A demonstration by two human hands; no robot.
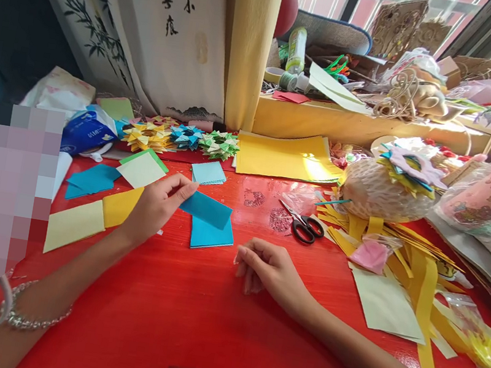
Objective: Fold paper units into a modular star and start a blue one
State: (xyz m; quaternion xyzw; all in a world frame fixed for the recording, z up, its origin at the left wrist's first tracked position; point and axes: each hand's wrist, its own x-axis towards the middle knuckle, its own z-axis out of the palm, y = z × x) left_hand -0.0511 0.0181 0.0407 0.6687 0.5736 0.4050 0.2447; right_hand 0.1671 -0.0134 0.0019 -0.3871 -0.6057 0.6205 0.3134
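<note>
A folded strip of blue paper [210,208] is pinched between the thumb and fingers of my left hand [156,204]. It overlaps a small stack of blue paper squares [212,235] on the red table. Loosely curled, my right hand [267,265] hovers to the right of that stack, with nothing visible in its fingers. Behind the stack lie light blue squares [209,172]. Near my left hand are a pale green sheet with a green edge [143,169], more blue paper [92,180] and a long yellow and cream sheet [75,225].
Black-handled scissors [306,228] lie beyond my right hand. Yellow paper strips [427,287], a pale green sheet [387,303] and small plastic bags [477,336] cover the right side. Folded paper stars [148,134] and yellow sheets [278,155] line the back.
</note>
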